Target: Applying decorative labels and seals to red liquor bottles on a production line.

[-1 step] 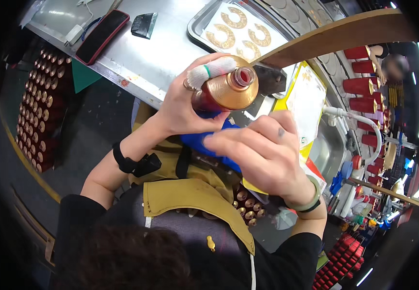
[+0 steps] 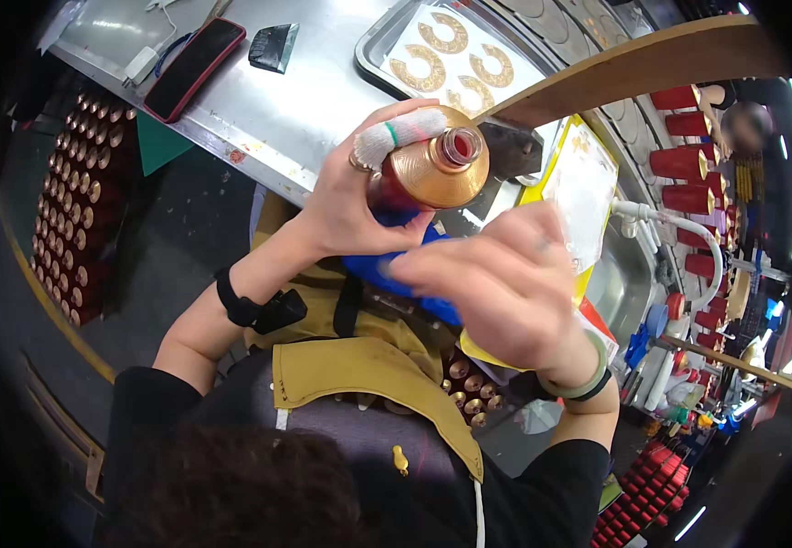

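My left hand (image 2: 346,196) is wrapped round a dark red bottle (image 2: 441,178) with a ridged gold shoulder. Its open glass neck points up toward me and looks red inside. A white knitted finger sleeve (image 2: 402,133) with a green band covers one finger, which lies across the gold shoulder. My right hand (image 2: 510,288) is just right of the bottle and below it in the picture, apart from it and smeared by motion. Its fingers are curled closed, and their tips are hidden, so anything in them cannot be made out. Blue material (image 2: 382,269) shows beneath the bottle.
On the metal table (image 2: 323,87) are a phone (image 2: 197,68), a dark block (image 2: 273,47) and a tray (image 2: 373,71) with gold C-shaped pieces. A brown curved strip (image 2: 633,68) juts in from the right. Racked gold-topped bottles (image 2: 76,210) stand left; a sink (image 2: 617,279) is right.
My right hand has shifted slightly and is more blurred. My left hand and the bottle have barely moved.
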A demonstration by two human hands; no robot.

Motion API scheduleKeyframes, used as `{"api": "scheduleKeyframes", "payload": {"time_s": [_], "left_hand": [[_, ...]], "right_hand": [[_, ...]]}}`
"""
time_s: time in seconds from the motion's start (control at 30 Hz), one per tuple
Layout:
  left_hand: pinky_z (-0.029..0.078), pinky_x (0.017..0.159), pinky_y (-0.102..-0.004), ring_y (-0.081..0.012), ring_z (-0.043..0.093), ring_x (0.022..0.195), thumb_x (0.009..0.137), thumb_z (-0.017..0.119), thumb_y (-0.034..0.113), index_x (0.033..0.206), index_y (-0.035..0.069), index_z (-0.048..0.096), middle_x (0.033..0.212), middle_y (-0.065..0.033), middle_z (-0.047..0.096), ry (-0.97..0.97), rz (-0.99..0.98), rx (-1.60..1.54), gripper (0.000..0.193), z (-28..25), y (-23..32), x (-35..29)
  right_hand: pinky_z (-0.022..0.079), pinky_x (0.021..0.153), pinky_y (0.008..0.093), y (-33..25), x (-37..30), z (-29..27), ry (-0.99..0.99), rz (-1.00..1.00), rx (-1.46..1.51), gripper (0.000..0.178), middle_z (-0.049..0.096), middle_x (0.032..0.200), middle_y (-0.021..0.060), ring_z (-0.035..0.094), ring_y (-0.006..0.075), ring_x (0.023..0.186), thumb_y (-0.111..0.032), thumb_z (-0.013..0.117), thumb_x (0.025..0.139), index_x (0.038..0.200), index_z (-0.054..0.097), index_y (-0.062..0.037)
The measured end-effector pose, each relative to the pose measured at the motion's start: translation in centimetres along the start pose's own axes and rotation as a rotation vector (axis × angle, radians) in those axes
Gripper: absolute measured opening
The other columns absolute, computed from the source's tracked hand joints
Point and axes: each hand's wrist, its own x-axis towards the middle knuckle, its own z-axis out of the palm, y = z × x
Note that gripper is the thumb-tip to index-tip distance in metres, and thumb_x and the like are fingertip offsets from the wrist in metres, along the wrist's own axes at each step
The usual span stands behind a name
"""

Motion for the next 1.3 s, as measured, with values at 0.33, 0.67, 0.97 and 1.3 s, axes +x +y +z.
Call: {"api": "scheduleKeyframes", "payload": {"time_s": [0.33, 0.67, 0.97, 1.3], "left_hand": [[0.052, 0.098, -0.0413, -0.0338, 0.060, 0.119, 0.062, 0.097, 0.024, 0.133, 0.008, 0.056, 0.134, -0.0162, 0.053, 0.133, 0.089, 0.231, 0.083, 1.1, -0.6, -1.0], [0.050, 0.103, -0.0415, -0.0366, 0.061, 0.124, 0.066, 0.092, 0.017, 0.134, 0.004, 0.057, 0.139, -0.0222, 0.057, 0.035, 0.033, 0.062, 0.078, 0.5, -0.7, -0.9], [0.051, 0.088, -0.0406, -0.0322, 0.057, 0.109, 0.062, 0.096, 0.024, 0.132, 0.011, 0.056, 0.125, -0.0134, 0.050, 0.166, 0.077, 0.373, 0.081, 1.6, -0.2, -0.8], [0.051, 0.100, -0.0419, -0.0361, 0.059, 0.121, 0.064, 0.090, 0.019, 0.135, 0.009, 0.053, 0.137, -0.0189, 0.053, 0.025, 0.077, 0.127, 0.080, 0.6, -0.2, -0.2]], "right_hand": [[0.042, 0.075, 0.0286, -0.7, 1.5, -0.7, 0.147, 0.195, -0.250, 0.026, 0.077, 0.093, -0.0027, 0.062, 0.0121, 0.075, -0.003, 0.073, 0.072, 0.095, 0.078, -0.0147], [0.045, 0.072, 0.0309, -0.3, 0.4, -0.5, -0.013, 0.014, -0.206, 0.032, 0.074, 0.099, 0.0001, 0.061, 0.0145, 0.077, -0.010, 0.072, 0.068, 0.100, 0.076, -0.0115], [0.045, 0.070, 0.0306, 0.3, 0.2, -0.1, -0.042, 0.021, -0.090, 0.030, 0.073, 0.100, -0.0029, 0.059, 0.0135, 0.078, -0.015, 0.072, 0.069, 0.098, 0.076, -0.0130], [0.044, 0.071, 0.0307, 0.3, 0.1, -1.1, -0.013, 0.024, -0.066, 0.030, 0.075, 0.097, -0.0021, 0.060, 0.0130, 0.078, -0.017, 0.072, 0.069, 0.099, 0.076, -0.0131]]}}
